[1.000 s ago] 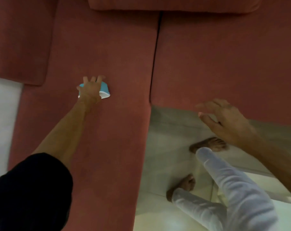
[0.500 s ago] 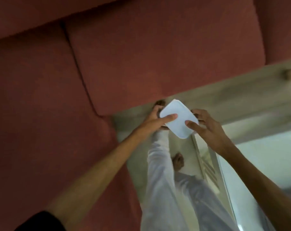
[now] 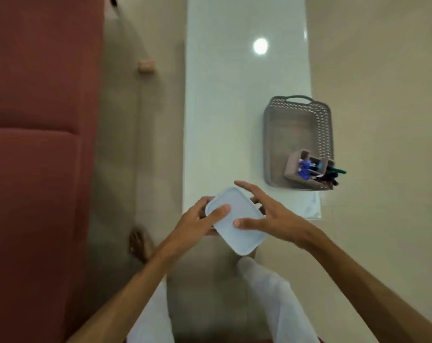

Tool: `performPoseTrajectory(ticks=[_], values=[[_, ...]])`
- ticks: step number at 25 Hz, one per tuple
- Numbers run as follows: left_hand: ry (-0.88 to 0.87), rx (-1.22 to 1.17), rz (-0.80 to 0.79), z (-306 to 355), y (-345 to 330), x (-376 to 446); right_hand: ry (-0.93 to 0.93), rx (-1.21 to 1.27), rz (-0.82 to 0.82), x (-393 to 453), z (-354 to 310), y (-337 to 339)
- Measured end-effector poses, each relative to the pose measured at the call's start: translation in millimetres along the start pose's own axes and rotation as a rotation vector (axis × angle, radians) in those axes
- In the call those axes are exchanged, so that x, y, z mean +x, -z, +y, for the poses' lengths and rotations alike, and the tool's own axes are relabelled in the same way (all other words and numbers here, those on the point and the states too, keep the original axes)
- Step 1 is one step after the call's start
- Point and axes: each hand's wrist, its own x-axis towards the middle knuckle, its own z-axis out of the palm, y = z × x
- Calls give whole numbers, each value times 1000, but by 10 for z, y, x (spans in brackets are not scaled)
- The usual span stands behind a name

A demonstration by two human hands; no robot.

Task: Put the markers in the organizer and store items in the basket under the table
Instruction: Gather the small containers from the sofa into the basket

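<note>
Both hands hold a small pale-blue lidded container (image 3: 235, 220) near the centre of the view, above the near end of a long glass table (image 3: 222, 107). The container is a rounded rectangle seen lid-up and tilted, its long axis running from far left to near right. The left hand (image 3: 197, 222) grips it from the left, thumb lying across the lid and fingers curled under the far edge. The right hand (image 3: 267, 216) takes it from the right, thumb pressed on the lid and the other fingers spread loosely over the far side, the index finger stretched out straight. What is inside the container cannot be told, since the lid is closed.

To the right and farther off lies a grey woven-pattern basket (image 3: 279, 144) with a handle at its far end. It shows through the glass, so whether it rests on the top or on a level beneath cannot be told for sure. In its near right corner stands a small beige organizer (image 3: 292, 169) tipped toward the right, holding several markers (image 3: 306, 170); blue-and-white ones sit in the middle and dark ones, one with a green cap, poke out past the basket's right rim. The rest of the basket floor is bare.

A red sofa (image 3: 36, 144) fills the left side of the scene. The floor (image 3: 383, 120) is pale beige tile. The person's white trouser legs (image 3: 279, 305) and a bare foot (image 3: 139, 245) show below the hands, blurred.
</note>
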Motion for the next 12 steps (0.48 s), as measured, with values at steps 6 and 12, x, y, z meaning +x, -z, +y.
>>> performPoseTrajectory(ticks=[6, 12], values=[[111, 578, -180, 527, -790, 922, 70, 167, 342, -699, 858, 1240], [123, 692, 124, 845, -1129, 1867, 179, -4, 726, 130, 1012, 2764]])
